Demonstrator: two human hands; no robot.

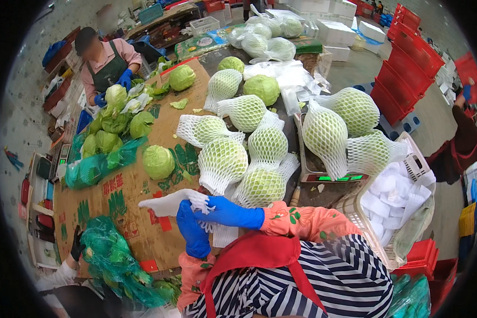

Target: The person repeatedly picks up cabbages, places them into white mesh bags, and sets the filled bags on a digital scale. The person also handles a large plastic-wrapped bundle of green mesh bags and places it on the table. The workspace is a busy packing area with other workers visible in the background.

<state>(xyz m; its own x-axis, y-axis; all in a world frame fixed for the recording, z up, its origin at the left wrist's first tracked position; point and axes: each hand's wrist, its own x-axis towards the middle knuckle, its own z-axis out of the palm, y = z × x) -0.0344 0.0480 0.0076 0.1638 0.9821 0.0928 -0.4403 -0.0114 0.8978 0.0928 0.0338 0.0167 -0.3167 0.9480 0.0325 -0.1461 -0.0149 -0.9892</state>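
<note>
My left hand [192,232] and my right hand [232,213], both in blue gloves, meet just in front of my chest. Between them they grip a white foam net sleeve [169,201], whose flat end points left over the cardboard. More flat foam net [225,235] lies under my right wrist. Just beyond my hands sit several cabbages in foam nets, the nearest a netted cabbage [262,187]. To their left is a bare cabbage [158,162], and a second bare cabbage [261,90] sits farther back. A digital scale [311,177] with lit green digits bears netted cabbages [325,135].
A white plastic basket [375,242] of folded white foam nets stands at my right. A knife handle [295,196] lies by the scale. Across the cardboard [103,234], a co-worker [107,65] handles a cabbage. At lower left, another person's black-gloved hand [78,243] touches a green bag [111,250].
</note>
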